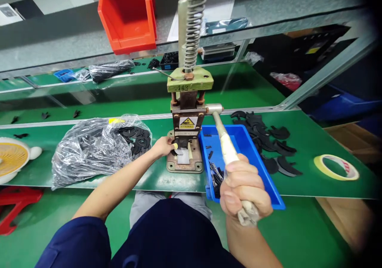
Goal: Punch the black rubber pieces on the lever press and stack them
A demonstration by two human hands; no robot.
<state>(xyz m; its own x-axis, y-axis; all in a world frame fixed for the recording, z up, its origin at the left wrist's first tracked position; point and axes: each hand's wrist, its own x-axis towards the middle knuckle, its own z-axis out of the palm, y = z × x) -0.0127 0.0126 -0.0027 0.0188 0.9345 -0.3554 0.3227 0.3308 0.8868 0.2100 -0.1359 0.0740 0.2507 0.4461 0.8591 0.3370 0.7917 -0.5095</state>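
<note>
My right hand (246,186) is wrapped round the taped lever handle (228,146) of a hand press (188,100), which stands at the table's front edge. The lever slants down toward me from the press's right side. At the press base, my left hand (165,145) pinches a small black curved plastic part (178,151) under the ram, with something yellow at the thumb tip. Much of that part is hidden by the fingers and the press. A blue tray (238,134) right of the press holds small black pieces (217,176).
A clear bag of black parts (98,146) lies on the left, beside a fan (13,158). Loose black curved parts (262,134) and a yellow tape roll (336,167) are on the right. A red bin (128,41) sits on the shelf above.
</note>
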